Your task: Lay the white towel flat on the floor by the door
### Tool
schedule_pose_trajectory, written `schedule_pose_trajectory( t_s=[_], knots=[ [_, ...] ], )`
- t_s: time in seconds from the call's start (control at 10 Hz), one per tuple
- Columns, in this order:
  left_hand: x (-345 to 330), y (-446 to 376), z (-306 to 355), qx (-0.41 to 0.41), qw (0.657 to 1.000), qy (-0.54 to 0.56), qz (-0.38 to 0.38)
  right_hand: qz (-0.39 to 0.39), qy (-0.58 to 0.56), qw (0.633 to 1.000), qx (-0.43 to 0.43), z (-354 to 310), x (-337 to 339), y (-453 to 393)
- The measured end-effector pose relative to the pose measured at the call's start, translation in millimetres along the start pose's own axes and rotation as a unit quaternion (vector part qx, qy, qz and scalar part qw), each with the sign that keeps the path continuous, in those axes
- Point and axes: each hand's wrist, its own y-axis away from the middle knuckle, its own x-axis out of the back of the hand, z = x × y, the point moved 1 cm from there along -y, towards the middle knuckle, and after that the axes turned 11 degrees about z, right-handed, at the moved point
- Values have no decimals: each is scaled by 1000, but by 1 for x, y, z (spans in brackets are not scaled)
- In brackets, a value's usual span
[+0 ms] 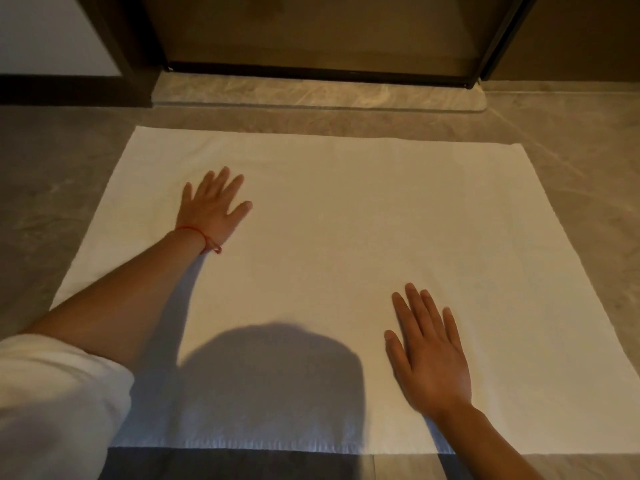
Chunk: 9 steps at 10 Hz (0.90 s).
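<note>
White towel [339,237] spread flat on floor [52,188] just before door [311,32]; left hand [213,206], right hand [429,355] open, palms down on it; soft, limp; reposition by corners.

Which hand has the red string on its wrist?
The left hand, flat on the white towel nearer the door. A red string bracelet circles its wrist; the right hand has a bare wrist.

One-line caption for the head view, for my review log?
Both palms, left hand and right hand, rest flat on the white towel spread on the floor before the door.
</note>
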Motion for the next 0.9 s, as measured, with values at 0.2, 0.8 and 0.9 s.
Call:
schedule_pose_trajectory(
  t_s=[0.2, 0.8, 0.9],
  knots=[
    [3, 7, 10, 100, 994, 28, 37, -5, -10, 1000, -2, -1, 1, 0],
    [0, 174, 117, -31, 997, 74, 15, -43, -21, 998, 34, 9, 25, 1],
    [5, 184, 105, -54, 996, 56, 38, -37, -61, 997, -1, 3, 32, 1]
  ],
)
